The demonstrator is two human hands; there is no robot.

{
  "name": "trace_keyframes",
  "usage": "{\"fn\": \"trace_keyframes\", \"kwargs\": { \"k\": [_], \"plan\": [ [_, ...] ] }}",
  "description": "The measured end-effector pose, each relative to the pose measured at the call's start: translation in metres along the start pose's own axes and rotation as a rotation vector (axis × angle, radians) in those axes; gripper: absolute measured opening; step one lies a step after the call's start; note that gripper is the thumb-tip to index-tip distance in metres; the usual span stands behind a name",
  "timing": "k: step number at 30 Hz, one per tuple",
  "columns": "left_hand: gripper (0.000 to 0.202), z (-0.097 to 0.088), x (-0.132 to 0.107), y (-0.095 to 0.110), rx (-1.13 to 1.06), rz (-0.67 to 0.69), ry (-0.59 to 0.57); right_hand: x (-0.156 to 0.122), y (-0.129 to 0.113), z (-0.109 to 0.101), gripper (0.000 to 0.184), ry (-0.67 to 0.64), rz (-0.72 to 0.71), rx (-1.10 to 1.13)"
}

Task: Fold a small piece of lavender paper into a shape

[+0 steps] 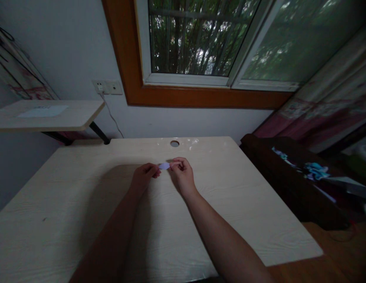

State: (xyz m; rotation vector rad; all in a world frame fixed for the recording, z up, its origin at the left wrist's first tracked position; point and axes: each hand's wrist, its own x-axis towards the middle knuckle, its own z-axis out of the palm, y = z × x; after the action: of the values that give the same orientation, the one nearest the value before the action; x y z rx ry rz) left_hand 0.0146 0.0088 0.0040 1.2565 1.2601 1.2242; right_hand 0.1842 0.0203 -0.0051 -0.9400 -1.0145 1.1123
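Note:
Between my two hands is a small, pale lilac piece that looks like paper [164, 166], pinched at both ends. My left hand [143, 175] grips its left end with thumb and fingertips. At the right end, my right hand [183, 173] pinches it the same way, with the other fingers curled. Both hands are over the far middle part of the light wood-grain desk [230, 204]. The ends of the piece are hidden by my fingertips, and its finer shape is too small to tell.
A round cable hole [174, 144] is near the desk's back edge. To the left, a raised shelf [82, 118] bears a sheet of paper [43, 111]. A window [200, 43] is behind the desk. Dark furniture [268, 157] with cloth items stands at the right.

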Motion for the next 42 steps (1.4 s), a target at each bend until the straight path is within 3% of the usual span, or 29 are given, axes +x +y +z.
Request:
{"fn": "trace_keyframes", "kwargs": {
  "k": [24,35,42],
  "plan": [
    [0.033,-0.0006,0.0037,-0.0039,-0.151,0.057,0.137,0.0016,-0.0033,0.0009,0.02,0.026,0.032,0.042],
    [0.026,0.0018,0.0022,-0.0019,-0.062,0.04,0.021,-0.0003,-0.0079,0.0026,0.023,0.003,0.023,0.061],
    [0.02,-0.0001,0.0004,-0.0004,-0.051,0.099,-0.042,-0.0004,-0.0034,0.0026,0.02,-0.052,0.032,0.09]
  ]
}}
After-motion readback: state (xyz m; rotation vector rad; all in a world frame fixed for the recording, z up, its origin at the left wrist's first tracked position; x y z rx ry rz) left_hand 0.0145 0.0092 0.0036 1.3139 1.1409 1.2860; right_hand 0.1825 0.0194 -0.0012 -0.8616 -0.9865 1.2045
